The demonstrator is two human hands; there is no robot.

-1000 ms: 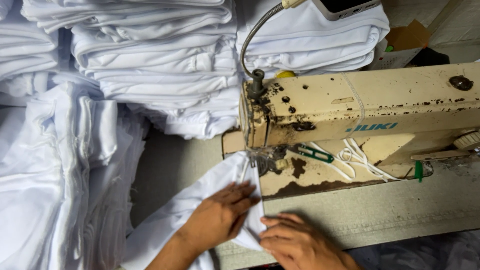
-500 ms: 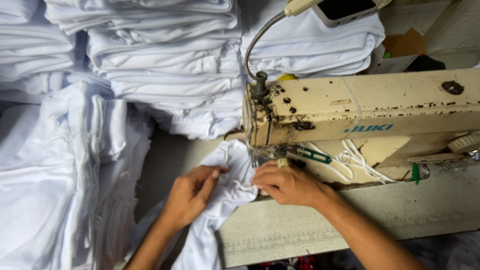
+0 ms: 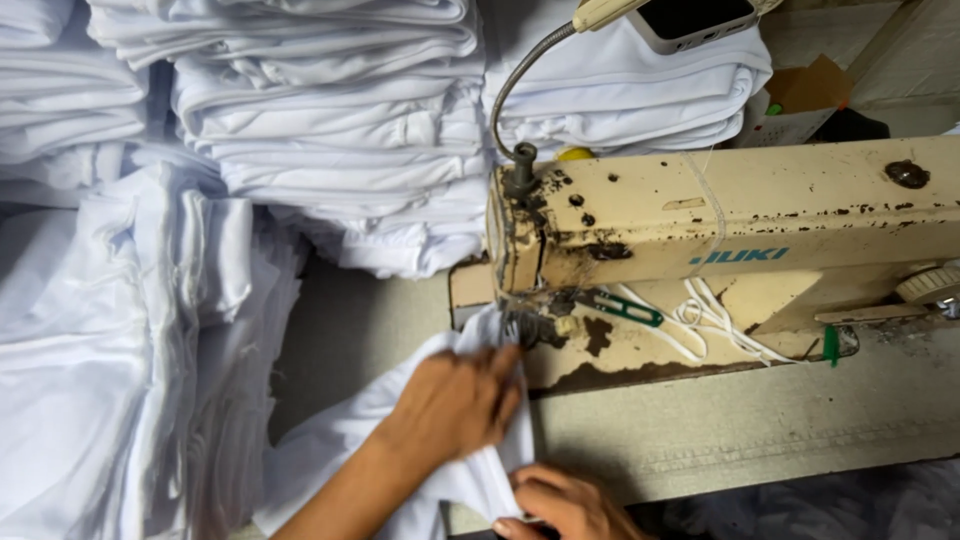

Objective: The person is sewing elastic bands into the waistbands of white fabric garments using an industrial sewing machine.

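A white fabric piece (image 3: 330, 440) lies across the table's front edge, its top end under the needle area of a worn cream sewing machine (image 3: 740, 220). My left hand (image 3: 455, 400) presses flat on the fabric just below the needle, fingers spread toward the machine head. My right hand (image 3: 560, 505) is at the bottom edge, fingers curled on the fabric's lower part. The needle itself is hidden behind the cloth and hand.
Tall stacks of folded white garments (image 3: 330, 130) fill the back. More white pieces (image 3: 110, 350) hang at the left. A gooseneck lamp arm (image 3: 520, 90) rises from the machine. Green-handled snips (image 3: 625, 308) and white cord (image 3: 705, 320) lie on the machine bed. The grey table (image 3: 760, 430) extends right.
My left hand has moved right and up onto the fabric at the needle. My right hand has drawn back from the needle area to the front edge.
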